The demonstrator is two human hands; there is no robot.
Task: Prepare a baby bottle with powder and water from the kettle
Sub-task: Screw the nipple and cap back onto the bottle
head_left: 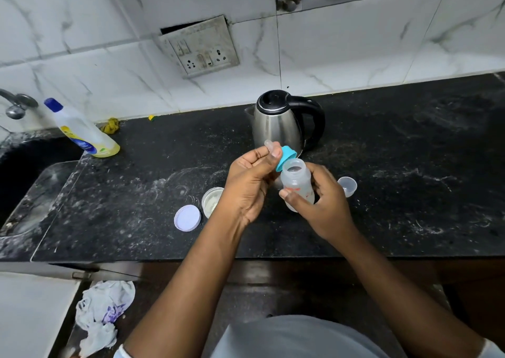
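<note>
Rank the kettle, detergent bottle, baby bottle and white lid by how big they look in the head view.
1. kettle
2. detergent bottle
3. baby bottle, partly hidden by the right hand and held nearer the camera
4. white lid

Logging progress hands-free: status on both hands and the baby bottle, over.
Left hand grips teal nipple ring, tilted beside the bottle mouth. Right hand holds baby bottle, mouth open. Kettle behind, lid shut, path clear.
</note>
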